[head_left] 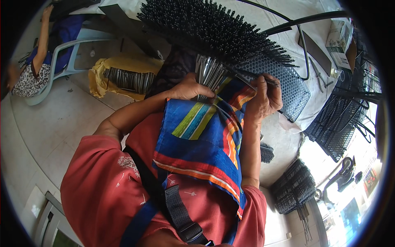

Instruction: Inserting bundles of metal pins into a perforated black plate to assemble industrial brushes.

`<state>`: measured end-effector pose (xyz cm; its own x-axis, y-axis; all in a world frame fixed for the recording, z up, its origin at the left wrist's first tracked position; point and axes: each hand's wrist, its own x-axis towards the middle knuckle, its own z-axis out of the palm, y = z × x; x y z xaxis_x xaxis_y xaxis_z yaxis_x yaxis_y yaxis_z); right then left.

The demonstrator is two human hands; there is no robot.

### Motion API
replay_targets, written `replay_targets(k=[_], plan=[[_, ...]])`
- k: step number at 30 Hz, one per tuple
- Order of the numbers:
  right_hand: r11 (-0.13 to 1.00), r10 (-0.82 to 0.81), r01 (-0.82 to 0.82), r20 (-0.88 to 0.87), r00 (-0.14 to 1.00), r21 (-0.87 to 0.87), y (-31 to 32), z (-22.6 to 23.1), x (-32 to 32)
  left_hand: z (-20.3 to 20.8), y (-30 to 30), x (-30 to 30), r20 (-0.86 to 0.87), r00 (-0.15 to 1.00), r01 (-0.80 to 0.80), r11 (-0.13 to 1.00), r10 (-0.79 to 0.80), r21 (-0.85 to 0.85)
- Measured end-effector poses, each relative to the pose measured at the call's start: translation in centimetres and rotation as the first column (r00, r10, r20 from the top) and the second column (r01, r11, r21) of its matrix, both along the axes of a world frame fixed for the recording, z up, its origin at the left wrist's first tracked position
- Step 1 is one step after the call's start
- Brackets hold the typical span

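Now left hand (pixel 190 87) clasps one rod bundle (pixel 209 73); right hand (pixel 265 99) pinches one rod (pixel 257 78)

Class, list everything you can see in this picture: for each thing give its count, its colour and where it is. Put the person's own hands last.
Perforated tray: one, dark, ahead of the hands, packed with upright black rods.
Loose rods: one pile, dark grey, on yellow cloth, upper left.
Striped cloth: one, blue with bright bands, over the lap.
Plastic chair: one, pale blue, far left, another person seated in it.
Wire racks: several, black, right.
Left hand: grips a bundle of grey rods.
Right hand: fingers pinch a single rod.
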<state>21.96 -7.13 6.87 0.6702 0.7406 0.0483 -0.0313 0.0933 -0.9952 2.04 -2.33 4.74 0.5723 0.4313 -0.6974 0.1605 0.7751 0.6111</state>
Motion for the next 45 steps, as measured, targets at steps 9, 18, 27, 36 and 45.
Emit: replay_targets(k=[9, 18, 27, 36, 45], plan=[[0.999, 0.024, -0.035, 0.302, 0.953, 0.030, 0.7, 0.3, 0.3, -1.0, 0.0, -0.1, 0.102, 0.991, -0.074, 0.994, 0.082, -0.080], [0.999, 0.047, -0.045, 0.372, 0.927, -0.013, 0.9, 0.5, 0.4, -1.7, -0.1, -0.2, 0.095, 0.988, -0.103, 0.984, 0.118, -0.144], [0.979, 0.171, -0.062, 0.624, 0.762, -0.193, 1.8, 0.7, -0.8, -0.7, 0.1, -0.3, 0.089, 0.995, -0.044, 0.999, 0.043, 0.014], [0.992, 0.121, -0.059, 0.756, 0.643, -0.109, 2.0, 0.5, -0.4, -0.9, 0.5, -0.5, 0.239, 0.971, -0.052, 0.989, 0.018, 0.138], [0.844, 0.083, 0.465, 0.920, 0.383, -0.269, -6.0, -2.9, 15.3, 0.5, 2.2, -4.5, 0.310, 0.752, -0.603, 0.797, 0.582, -0.032]])
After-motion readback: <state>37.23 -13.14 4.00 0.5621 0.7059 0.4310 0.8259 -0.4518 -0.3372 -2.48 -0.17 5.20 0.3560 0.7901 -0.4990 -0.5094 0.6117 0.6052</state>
